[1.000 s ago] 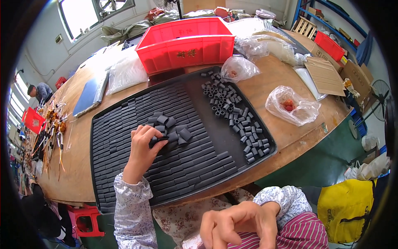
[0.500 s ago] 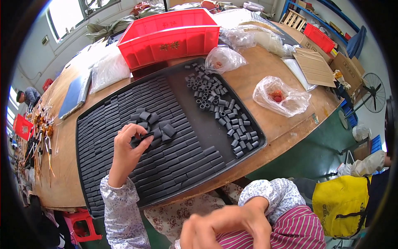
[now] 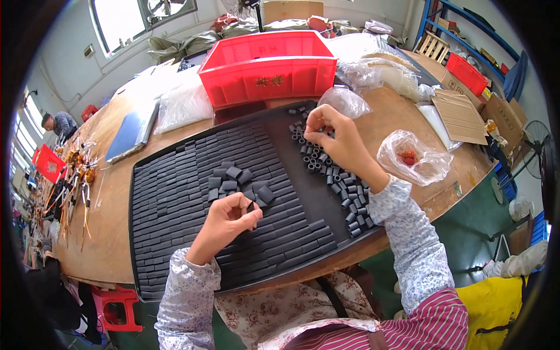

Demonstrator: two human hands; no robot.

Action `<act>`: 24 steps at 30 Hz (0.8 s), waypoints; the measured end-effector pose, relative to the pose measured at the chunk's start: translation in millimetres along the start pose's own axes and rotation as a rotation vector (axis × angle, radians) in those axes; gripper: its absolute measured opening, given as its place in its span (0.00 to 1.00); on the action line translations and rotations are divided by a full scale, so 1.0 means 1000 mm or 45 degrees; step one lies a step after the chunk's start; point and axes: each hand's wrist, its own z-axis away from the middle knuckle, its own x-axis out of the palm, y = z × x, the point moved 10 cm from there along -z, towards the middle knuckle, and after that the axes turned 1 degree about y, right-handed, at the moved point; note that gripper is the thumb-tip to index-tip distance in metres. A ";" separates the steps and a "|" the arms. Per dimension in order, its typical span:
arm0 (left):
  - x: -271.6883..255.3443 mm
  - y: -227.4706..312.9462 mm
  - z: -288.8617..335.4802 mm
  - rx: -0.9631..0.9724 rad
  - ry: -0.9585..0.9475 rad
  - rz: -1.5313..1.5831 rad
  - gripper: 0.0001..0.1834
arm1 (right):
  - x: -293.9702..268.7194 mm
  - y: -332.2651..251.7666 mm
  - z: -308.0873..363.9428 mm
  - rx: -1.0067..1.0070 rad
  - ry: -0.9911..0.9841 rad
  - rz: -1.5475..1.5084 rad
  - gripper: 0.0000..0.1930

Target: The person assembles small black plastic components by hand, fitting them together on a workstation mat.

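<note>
My left hand point(image 3: 224, 224) is over the black tray point(image 3: 279, 146), thumb and fingers pinched on a small black flat piece point(image 3: 251, 207). Just beyond it lies a loose heap of flat black sleeves point(image 3: 234, 172), on top of many black pieces laid in close rows point(image 3: 175, 198). My right hand point(image 3: 338, 140) reaches in at the tray's right side, above a scatter of short black tubes point(image 3: 315, 165). Its thumb and forefinger are pinched together; whatever is between them, if anything, cannot be made out.
Behind the tray stands a red plastic crate point(image 3: 267, 79). A clear bag with orange-red contents point(image 3: 415, 157) lies to the right, near flat cardboard point(image 3: 458, 116). At the left are a blue flat panel point(image 3: 133, 133) and wire bundles point(image 3: 79, 175). Another person point(image 3: 59, 123) is at the far left.
My right hand has gone from low in front of my body up and forward to the small tubes. My left hand still pinches its black piece. The view has shifted, moving the tray rightward in the picture.
</note>
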 end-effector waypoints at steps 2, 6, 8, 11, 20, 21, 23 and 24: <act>-0.001 -0.001 0.001 -0.007 0.030 0.046 0.11 | 0.015 0.010 -0.009 0.058 0.035 -0.049 0.09; 0.002 0.001 0.001 -0.035 0.028 0.151 0.12 | 0.044 -0.011 0.018 -0.119 -0.026 0.080 0.07; 0.006 0.006 0.005 -0.015 -0.016 0.167 0.14 | 0.058 -0.030 0.034 -0.330 -0.138 0.248 0.06; 0.013 0.007 0.011 -0.044 -0.083 0.167 0.20 | 0.071 -0.042 0.045 -0.469 -0.244 0.275 0.08; 0.008 0.016 0.012 -0.021 -0.041 0.153 0.18 | -0.004 -0.063 0.047 -0.268 -0.054 0.594 0.04; 0.007 0.017 0.013 -0.012 -0.025 0.142 0.18 | -0.014 -0.059 0.053 -0.196 -0.079 0.632 0.04; 0.012 0.019 0.012 -0.017 -0.050 0.151 0.18 | -0.046 -0.034 0.071 -0.034 -0.037 0.621 0.04; 0.016 0.021 0.011 -0.007 -0.076 0.142 0.18 | -0.061 -0.015 0.081 0.110 0.011 0.595 0.04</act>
